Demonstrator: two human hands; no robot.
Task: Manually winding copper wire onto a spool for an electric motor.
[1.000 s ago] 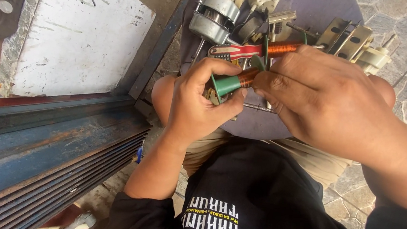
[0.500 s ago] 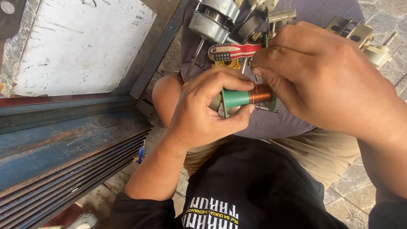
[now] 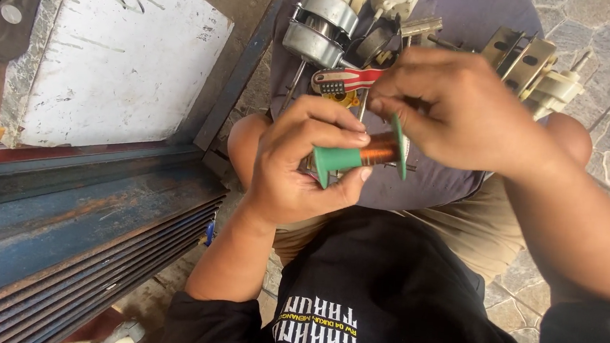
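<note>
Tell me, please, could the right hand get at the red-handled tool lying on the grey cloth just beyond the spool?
Probably yes: the right hand hovers right beside the red-handled tool, nothing lying between them, though its fingers are busy at the green spool held by the left hand.

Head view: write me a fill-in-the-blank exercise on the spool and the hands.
1. The left hand grips a spool whose plastic flanges are ____ in colour.
2. The wire wound on the spool is ____ coloured.
3. The right hand pinches at the spool's far flange from ____.
4. Beyond the hands, a red-handled tool lies on a ____ cloth beside a metal motor.

Missing words: green; copper; above; grey
</note>
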